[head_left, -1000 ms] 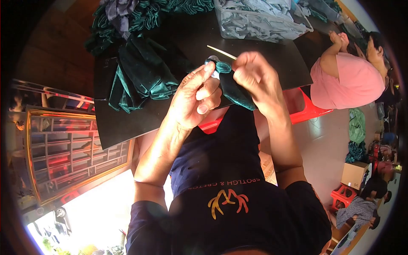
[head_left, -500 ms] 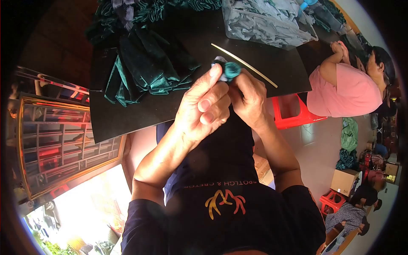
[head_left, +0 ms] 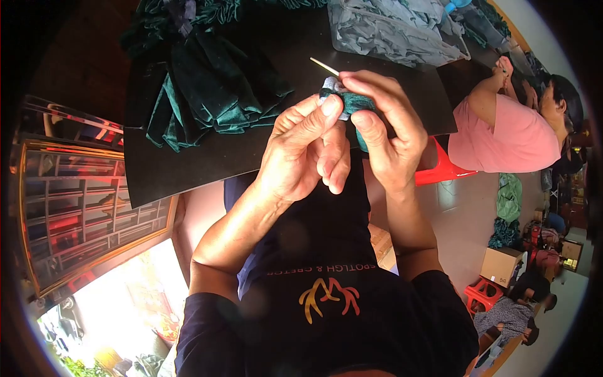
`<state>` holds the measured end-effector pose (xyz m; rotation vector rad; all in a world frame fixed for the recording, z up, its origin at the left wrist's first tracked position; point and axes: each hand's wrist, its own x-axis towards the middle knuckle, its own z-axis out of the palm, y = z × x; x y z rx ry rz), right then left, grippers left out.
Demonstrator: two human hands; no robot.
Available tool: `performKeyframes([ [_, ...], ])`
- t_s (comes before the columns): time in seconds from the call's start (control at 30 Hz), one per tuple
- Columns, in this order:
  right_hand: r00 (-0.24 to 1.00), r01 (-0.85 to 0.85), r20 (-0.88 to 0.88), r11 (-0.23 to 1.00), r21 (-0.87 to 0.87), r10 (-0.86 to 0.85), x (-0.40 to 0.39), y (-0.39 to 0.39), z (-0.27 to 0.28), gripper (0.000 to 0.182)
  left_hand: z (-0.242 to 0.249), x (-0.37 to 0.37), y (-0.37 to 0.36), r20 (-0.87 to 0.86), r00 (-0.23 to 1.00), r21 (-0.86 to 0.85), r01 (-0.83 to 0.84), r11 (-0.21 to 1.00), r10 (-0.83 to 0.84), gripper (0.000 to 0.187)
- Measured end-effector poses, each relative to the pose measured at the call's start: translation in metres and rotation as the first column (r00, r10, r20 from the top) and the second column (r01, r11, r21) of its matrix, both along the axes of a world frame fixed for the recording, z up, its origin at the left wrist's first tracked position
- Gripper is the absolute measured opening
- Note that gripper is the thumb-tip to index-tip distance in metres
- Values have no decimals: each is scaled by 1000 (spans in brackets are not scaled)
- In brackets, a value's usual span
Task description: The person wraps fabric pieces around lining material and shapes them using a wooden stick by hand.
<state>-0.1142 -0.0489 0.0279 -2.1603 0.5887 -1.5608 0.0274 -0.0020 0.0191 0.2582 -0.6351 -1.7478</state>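
Observation:
A small bunched piece of dark green velvet fabric (head_left: 358, 103) with a pale grey part at its end is held up over the table edge. My left hand (head_left: 308, 141) pinches it between thumb and fingers. On its other side, my right hand (head_left: 389, 129) has its thumb and fingers around the green part. A thin light stick (head_left: 323, 66) lies on the black table, mostly hidden behind my right hand. Flat folded dark green velvet pieces (head_left: 217, 94) lie on the table beyond my left hand.
A clear container of grey fabric (head_left: 392, 31) stands at the table's far side. Gathered green fabric (head_left: 229, 9) lies at the top. A person in pink (head_left: 509, 132) sits at the right near a red stool (head_left: 440, 166). The black table's edge (head_left: 188, 191) runs before me.
My right hand has opened wider and shifted right and up around the green fabric, now covering much of the stick. The view has shifted slightly.

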Motion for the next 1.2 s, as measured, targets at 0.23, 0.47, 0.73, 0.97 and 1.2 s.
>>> performKeyframes([
  [0.23, 975, 33, 215, 997, 68, -47, 16, 9, -8, 17, 6, -5, 4, 66, 997, 27, -52, 998, 51, 29],
  [0.47, 942, -97, 335, 969, 226, 16, 24, 13, -8, 35, 6, -8, 4, 41, 998, 44, 43, 998, -45, 31],
  [0.73, 907, -105, 412, 900, 422, -88, 21, 12, -1, 47, -2, -18, 3, 102, 995, -6, 10, 1000, -10, 37],
  [0.97, 853, -135, 504, 875, 465, -136, -14, -18, 0, 50, -31, -20, -2, 391, 866, -123, -287, 950, 312, 32],
  [1.2, 898, -187, 434, 824, 534, -78, 1, -13, -1, 50, -33, -33, -24, 582, 755, -286, -155, 946, 300, 16],
])
